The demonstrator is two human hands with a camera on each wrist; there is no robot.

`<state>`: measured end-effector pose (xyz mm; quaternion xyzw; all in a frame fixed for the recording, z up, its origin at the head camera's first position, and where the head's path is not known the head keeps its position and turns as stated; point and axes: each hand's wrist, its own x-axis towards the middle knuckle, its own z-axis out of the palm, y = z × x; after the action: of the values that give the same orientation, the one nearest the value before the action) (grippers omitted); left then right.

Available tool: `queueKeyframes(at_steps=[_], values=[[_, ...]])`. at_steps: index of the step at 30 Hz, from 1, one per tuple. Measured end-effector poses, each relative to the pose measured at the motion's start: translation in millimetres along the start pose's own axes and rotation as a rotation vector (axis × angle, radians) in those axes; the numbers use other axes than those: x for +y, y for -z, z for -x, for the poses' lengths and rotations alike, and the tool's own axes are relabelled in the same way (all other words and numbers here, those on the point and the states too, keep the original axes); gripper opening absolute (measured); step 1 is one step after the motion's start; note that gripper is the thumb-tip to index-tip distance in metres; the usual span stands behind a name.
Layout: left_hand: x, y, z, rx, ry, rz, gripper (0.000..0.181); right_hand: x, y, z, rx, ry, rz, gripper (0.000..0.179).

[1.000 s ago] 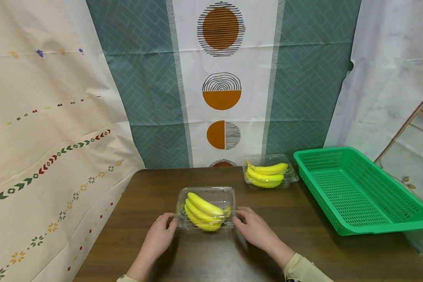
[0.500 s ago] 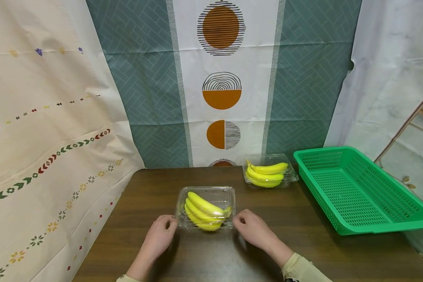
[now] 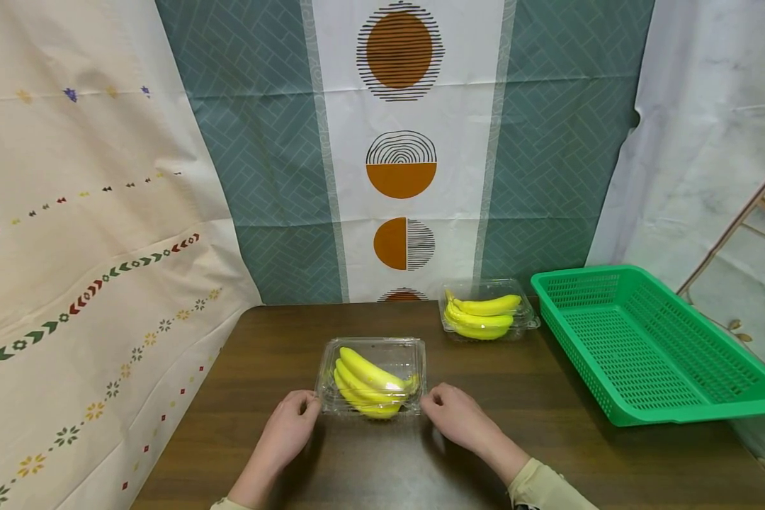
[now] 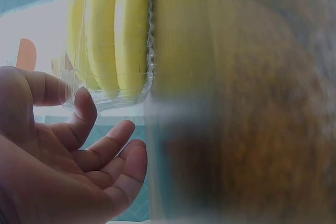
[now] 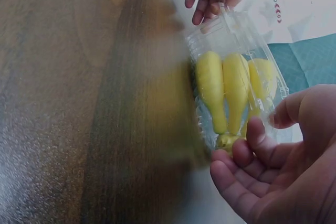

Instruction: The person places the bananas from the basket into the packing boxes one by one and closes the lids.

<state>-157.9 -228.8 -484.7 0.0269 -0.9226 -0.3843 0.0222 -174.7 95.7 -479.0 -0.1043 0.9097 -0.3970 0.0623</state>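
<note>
A clear plastic clamshell box (image 3: 382, 341) with a bunch of bananas (image 3: 370, 382) inside sits near the middle of the brown table. At its front left corner, my left hand (image 3: 291, 419) pinches the edge between thumb and forefinger. The left wrist view shows this grip on the box's corner (image 4: 119, 101), with the other fingers loosely bent below. My right hand (image 3: 460, 421) pinches the front right corner. In the right wrist view, thumb and forefinger meet at the box's edge (image 5: 215, 39), close to the banana stems (image 5: 228, 141).
Another clear clamshell box (image 3: 528, 312) holding bananas (image 3: 479, 326) stands at the table's back edge. To its right lies a green plastic basket (image 3: 707, 413) with perforated walls. Patterned cloths hang behind the table (image 3: 280, 322) and at both sides.
The fingers of both hands have curled in, from spread along the box's sides to pinching its front corners. The box has stayed in place.
</note>
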Motion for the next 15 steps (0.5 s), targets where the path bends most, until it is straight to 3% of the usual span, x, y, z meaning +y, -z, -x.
queueKeyframes(at_steps=[15], values=[[1.4,2.0,1.1,-0.003,-0.020,0.014,0.031,2.0,-0.1,-1.4,-0.077,-0.017,-0.038,0.036]])
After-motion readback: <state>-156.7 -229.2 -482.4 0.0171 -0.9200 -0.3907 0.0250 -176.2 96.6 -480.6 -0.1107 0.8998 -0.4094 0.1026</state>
